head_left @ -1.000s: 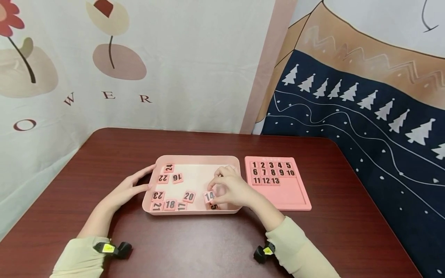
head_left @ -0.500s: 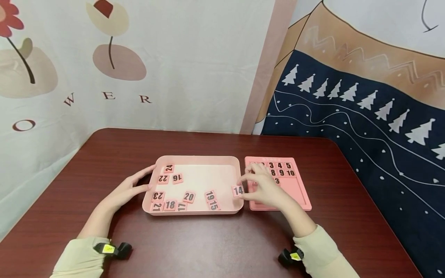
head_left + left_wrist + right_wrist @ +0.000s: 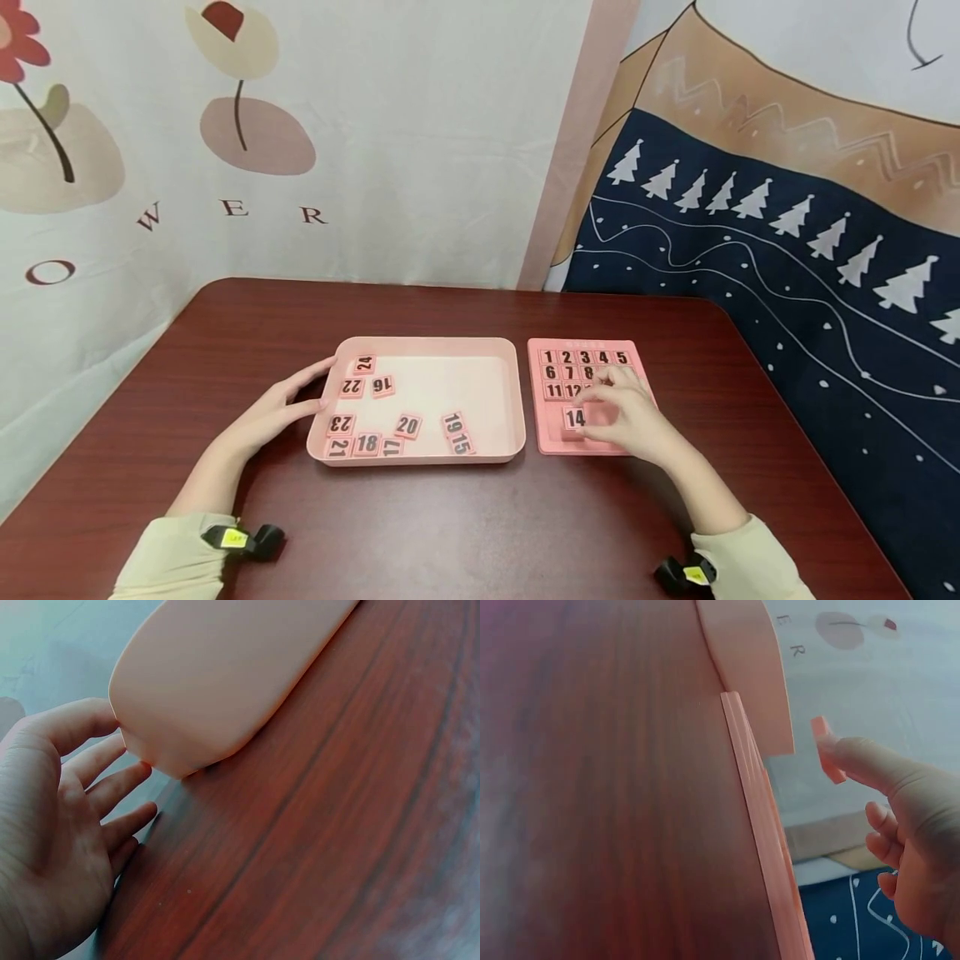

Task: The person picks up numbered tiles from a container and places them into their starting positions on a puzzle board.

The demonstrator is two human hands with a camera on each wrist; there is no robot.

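Note:
My right hand [image 3: 628, 417] pinches a pink square number tile marked 14 [image 3: 574, 417] between thumb and fingers. It holds the tile above the lower part of the pink number board [image 3: 549, 432]; in the right wrist view the tile [image 3: 828, 754] is clear of the board's edge [image 3: 759, 802]. Rows of tiles starting from 1 sit in the board's upper part, some behind the hand. At the tray's left end, my left hand [image 3: 279, 413] touches the rim of the pale pink tray [image 3: 427, 345]. In the left wrist view its fingers [image 3: 120, 789] are spread and loosely extended.
Several loose number tiles lie in the tray, including 20 [image 3: 407, 426], 16 [image 3: 382, 385] and 15 [image 3: 461, 443]. Some are turned sideways or upside down. Tray and board stand side by side on a dark red-brown table [image 3: 450, 525], with printed curtains [image 3: 420, 167] behind.
My right hand has carried tile 14 rightward, out of the tray and over the board. Tiles 19 and 15 are now uncovered in the tray. The left hand has stayed in place.

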